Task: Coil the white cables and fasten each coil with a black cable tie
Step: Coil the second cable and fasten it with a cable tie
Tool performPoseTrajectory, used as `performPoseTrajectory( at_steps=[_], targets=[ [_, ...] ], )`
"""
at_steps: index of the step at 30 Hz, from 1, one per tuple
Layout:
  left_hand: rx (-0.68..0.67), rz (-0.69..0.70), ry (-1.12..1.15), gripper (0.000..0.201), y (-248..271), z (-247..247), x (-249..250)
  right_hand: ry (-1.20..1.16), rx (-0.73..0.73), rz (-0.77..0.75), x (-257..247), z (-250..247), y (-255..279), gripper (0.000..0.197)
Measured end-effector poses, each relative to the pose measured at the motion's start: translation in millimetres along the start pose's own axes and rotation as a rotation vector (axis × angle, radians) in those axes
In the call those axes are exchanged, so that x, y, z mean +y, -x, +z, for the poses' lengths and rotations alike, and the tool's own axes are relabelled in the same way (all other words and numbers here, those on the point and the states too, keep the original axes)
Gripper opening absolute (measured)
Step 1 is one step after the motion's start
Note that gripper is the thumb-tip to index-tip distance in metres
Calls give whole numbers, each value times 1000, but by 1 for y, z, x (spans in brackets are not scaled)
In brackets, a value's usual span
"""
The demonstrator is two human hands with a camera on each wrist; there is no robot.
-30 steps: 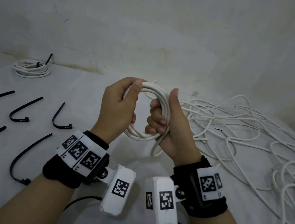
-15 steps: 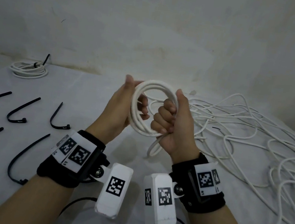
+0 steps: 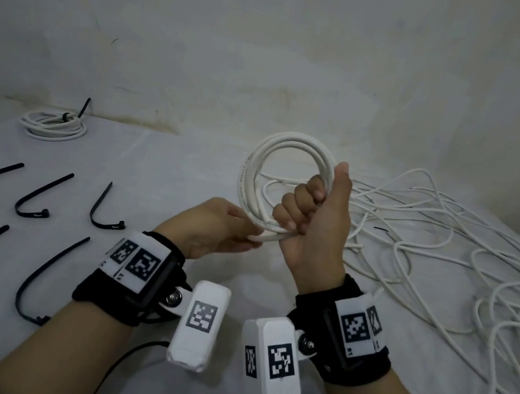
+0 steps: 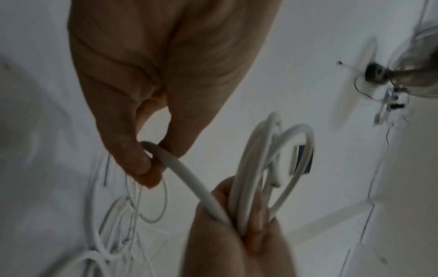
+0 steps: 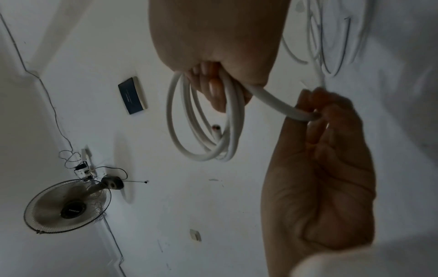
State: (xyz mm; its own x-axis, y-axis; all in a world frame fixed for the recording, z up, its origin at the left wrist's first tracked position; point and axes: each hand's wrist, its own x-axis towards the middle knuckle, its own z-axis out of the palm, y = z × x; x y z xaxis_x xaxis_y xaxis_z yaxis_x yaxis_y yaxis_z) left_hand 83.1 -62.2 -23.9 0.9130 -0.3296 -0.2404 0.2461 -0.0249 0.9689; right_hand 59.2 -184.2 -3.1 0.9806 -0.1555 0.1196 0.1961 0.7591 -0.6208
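My right hand (image 3: 314, 213) is fisted round one side of a white cable coil (image 3: 252, 175) and holds it upright above the table. The coil (image 5: 201, 120) stands ring-shaped beyond the right hand's knuckles (image 5: 213, 46). My left hand (image 3: 218, 231) sits lower and to the left, pinching the coil's loose tail (image 3: 265, 237) between thumb and fingers. In the left wrist view the left hand's fingertips (image 4: 142, 165) grip that tail (image 4: 184, 178), which runs into the right fist (image 4: 237, 234). Several black cable ties (image 3: 56, 193) lie in rows at the left.
A tangle of loose white cable (image 3: 431, 253) covers the table's right half. A finished coil with a black tie (image 3: 54, 124) lies at the far left by the wall. The white-covered table (image 3: 171, 164) meets a pale wall behind.
The left hand has let go of the coil's rim and dropped down-left to pinch the tail. The right hand has lifted the coil slightly and now holds it alone.
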Motion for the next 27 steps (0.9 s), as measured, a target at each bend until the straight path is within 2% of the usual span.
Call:
performPoseTrajectory(
  at_steps=[5,10,16,24,27],
  targets=[
    [125,111,72,20,-3,0,5,2,119,-82,-1,-5,-4,50],
    [235,309,104,13,1,4,7,20,218,-99,-2,-9,-8,50],
    [353,413,128,12,4,3,10,63,226,-28,6,-12,-10,50],
    [268,339,244,20,2,3,12,109,246,29,15,-12,-9,51],
    [189,323,312,27,2,6,14,142,257,48,19,-11,-8,51]
  ],
)
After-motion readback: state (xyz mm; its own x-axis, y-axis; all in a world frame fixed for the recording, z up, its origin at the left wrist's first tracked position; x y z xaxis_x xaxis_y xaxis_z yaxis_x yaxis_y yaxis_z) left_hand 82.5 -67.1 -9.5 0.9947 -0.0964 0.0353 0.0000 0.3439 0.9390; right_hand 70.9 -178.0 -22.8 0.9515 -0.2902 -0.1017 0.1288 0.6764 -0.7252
